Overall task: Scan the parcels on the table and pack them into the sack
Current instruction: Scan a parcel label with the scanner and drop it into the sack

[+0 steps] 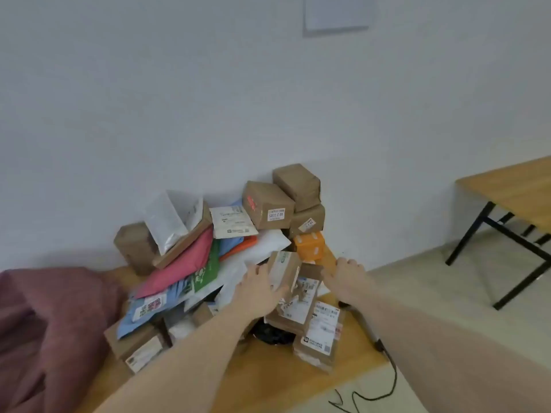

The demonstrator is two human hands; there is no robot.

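Observation:
A heap of parcels [226, 248] lies on the wooden table [268, 371] against the wall: brown boxes, a pink mailer, white and blue bags, and an orange box [308, 245]. My left hand [259, 290] grips the left side of a small brown box [283, 268] at the front of the heap. My right hand [346, 274] has its fingers curled at that box's right edge, on a torn cardboard flap. The dark red sack [47, 326] lies crumpled at the table's left end. A grey hand scanner [368, 329] lies on the table under my right forearm.
The scanner's black cable [393, 380] trails off the table's right edge to the floor. A second wooden table [512, 189] with black legs stands at the right. Flat labelled boxes [322, 329] lie in front of the heap.

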